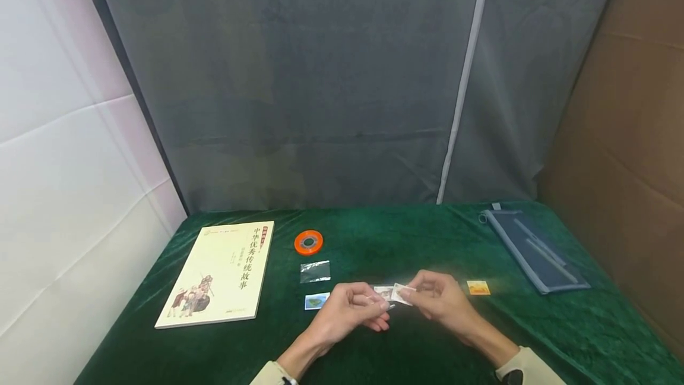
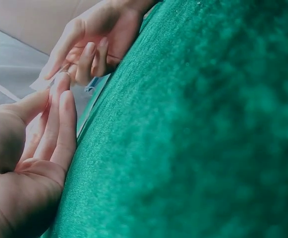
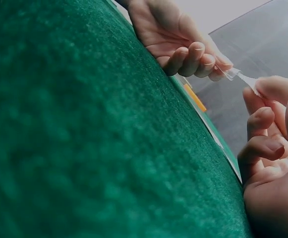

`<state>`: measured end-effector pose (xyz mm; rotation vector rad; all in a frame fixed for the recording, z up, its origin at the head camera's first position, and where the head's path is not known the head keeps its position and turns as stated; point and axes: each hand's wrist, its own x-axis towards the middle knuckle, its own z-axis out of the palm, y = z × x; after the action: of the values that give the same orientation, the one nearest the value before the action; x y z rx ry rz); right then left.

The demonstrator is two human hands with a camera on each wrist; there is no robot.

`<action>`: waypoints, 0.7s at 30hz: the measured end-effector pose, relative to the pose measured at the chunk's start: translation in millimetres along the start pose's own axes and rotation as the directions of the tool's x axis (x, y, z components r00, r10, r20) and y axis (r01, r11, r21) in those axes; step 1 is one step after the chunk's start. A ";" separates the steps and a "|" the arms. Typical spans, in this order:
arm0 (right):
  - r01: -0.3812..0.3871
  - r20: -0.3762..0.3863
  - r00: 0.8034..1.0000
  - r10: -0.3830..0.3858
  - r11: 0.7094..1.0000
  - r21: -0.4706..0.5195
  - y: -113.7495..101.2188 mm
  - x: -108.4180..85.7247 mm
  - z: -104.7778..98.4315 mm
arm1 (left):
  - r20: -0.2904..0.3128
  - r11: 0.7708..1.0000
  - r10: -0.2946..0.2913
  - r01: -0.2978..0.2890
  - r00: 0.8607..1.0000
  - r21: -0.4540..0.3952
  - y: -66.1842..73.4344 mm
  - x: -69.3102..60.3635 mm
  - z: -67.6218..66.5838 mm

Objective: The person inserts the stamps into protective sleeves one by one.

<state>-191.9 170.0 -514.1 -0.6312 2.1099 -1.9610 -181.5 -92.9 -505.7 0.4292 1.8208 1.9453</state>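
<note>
My left hand (image 1: 348, 309) pinches a small clear plastic sleeve (image 3: 231, 73) between thumb and fingers. A greyish printed picture (image 1: 382, 292) shows at that hand's fingertips; whether it lies inside the sleeve I cannot tell. Between the thumb and forefinger of my right hand (image 1: 442, 303) is a small pale stamp-like paper (image 1: 402, 294), its edge at the sleeve's end. Both hands are held just above the green cloth. Left of them lies a blue-and-green stamp-like picture (image 1: 316, 301), and beyond it a flat clear sleeve (image 1: 315, 271). An orange-yellow one (image 1: 478, 287) lies to the right.
A cream-coloured book (image 1: 224, 272) lies at the left on the green cloth (image 1: 374, 236). An orange ring-shaped disc (image 1: 308, 242) sits farther back. At the right is a dark see-through zip pouch (image 1: 534, 251) with slim objects in it. Fabric walls stand around the table.
</note>
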 end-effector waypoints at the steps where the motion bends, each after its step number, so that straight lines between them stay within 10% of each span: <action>1: -0.004 0.002 1.000 0.004 1.000 -0.001 -0.2 -0.3 0.1 | 0.000 1.000 -0.001 0.001 1.000 -0.002 0.0 -0.2 0.3; 21: -0.011 0.001 1.000 0.011 1.000 -0.007 -0.4 -0.7 -0.5 | 0.005 1.000 0.002 -0.002 1.000 0.018 2.3 -1.6 0.7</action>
<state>-191.4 170.7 -513.8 -0.6205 2.1155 -1.9484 -180.0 -93.2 -503.3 0.4420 1.8366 1.9287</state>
